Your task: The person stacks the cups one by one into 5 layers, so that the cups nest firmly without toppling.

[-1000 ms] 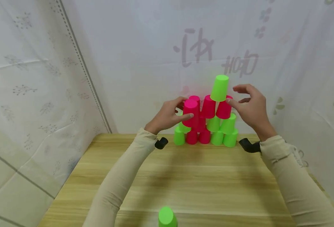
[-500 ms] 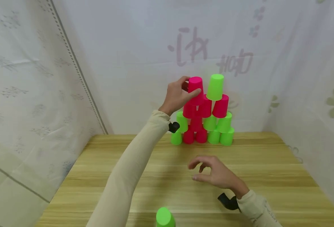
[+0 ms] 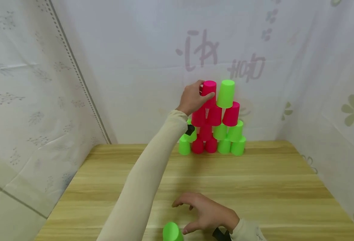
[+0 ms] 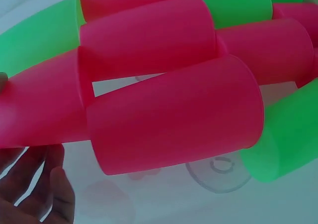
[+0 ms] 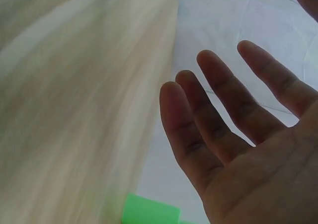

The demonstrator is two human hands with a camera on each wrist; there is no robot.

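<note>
My left hand point(image 3: 192, 99) grips an upside-down pink cup point(image 3: 209, 89) on the upper row of a stack of pink and green cups. Beside it, a green cup point(image 3: 226, 93) stands on the same row. The left wrist view shows the held pink cup point(image 4: 39, 102) meeting the rims of the pink cups around it, with fingers beneath. Low in the head view, my right hand point(image 3: 207, 211) hovers over the table, fingers spread and holding nothing. Just left of its thumb is a single green cup point(image 3: 172, 231); the right wrist view catches part of this green cup point(image 5: 150, 211).
The wooden table point(image 3: 255, 180) runs back to a pale printed cloth point(image 3: 128, 73). More cloth hangs at both sides. Rows of cups below the held one, such as a green cup point(image 3: 238, 146) at the base, stand near the back edge.
The left hand has raised the pink cup from in front of the stack to its upper row. My right hand has left the upper green cup and come down towards the front green cup.
</note>
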